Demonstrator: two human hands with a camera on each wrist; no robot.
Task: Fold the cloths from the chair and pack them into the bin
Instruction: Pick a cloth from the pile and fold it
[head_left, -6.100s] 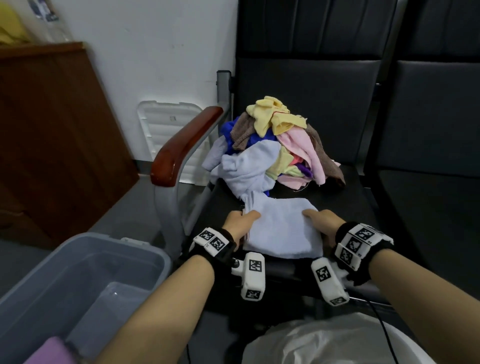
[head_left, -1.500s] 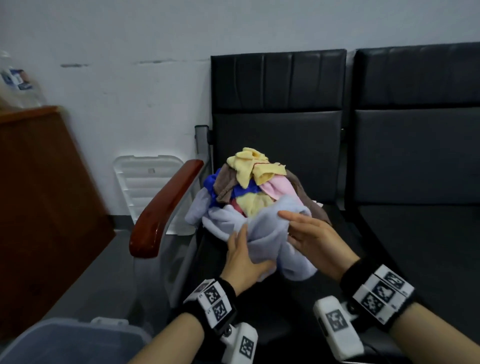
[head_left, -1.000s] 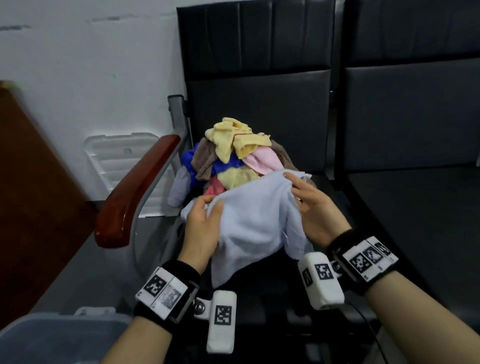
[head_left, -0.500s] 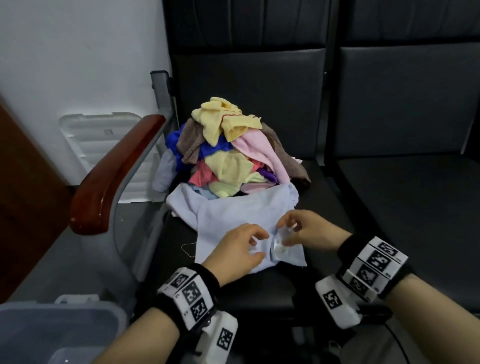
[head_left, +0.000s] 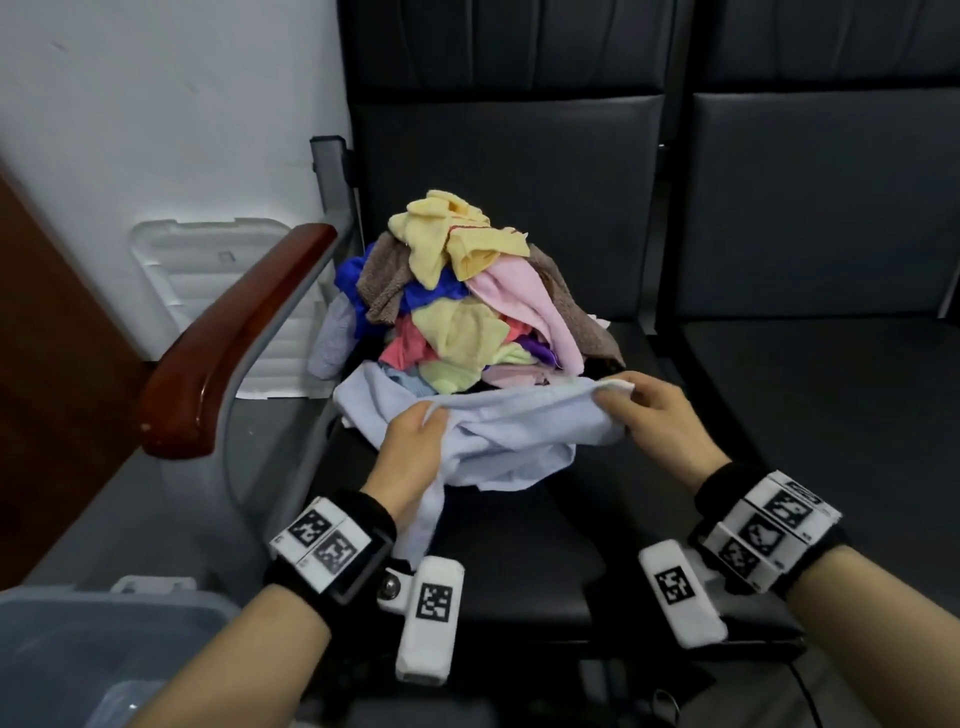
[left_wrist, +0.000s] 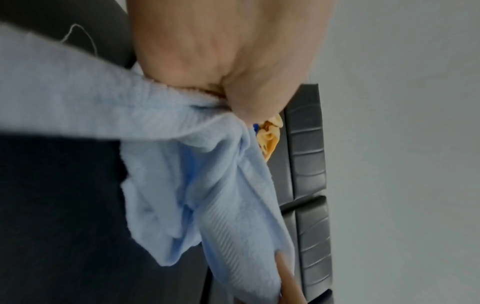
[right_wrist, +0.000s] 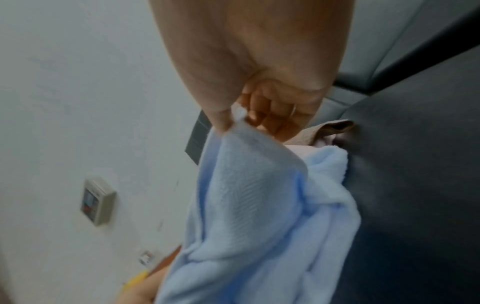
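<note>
Two hands: left hand (head_left: 410, 457) and right hand (head_left: 657, 415) each pinch the top edge of the pale blue cloth (head_left: 519, 441).
Cloth position: held just in front of the cloth pile (head_left: 462, 312), sagging onto the chair seat (head_left: 545, 561).
Handling: likely light, limp terry; take corners, keep edge taut.
Bin (head_left: 78, 649): left of pile, low.
Writing: none legible.

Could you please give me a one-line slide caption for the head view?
Both hands, left hand and right hand, stretch a pale blue cloth before the cloth pile.
</note>
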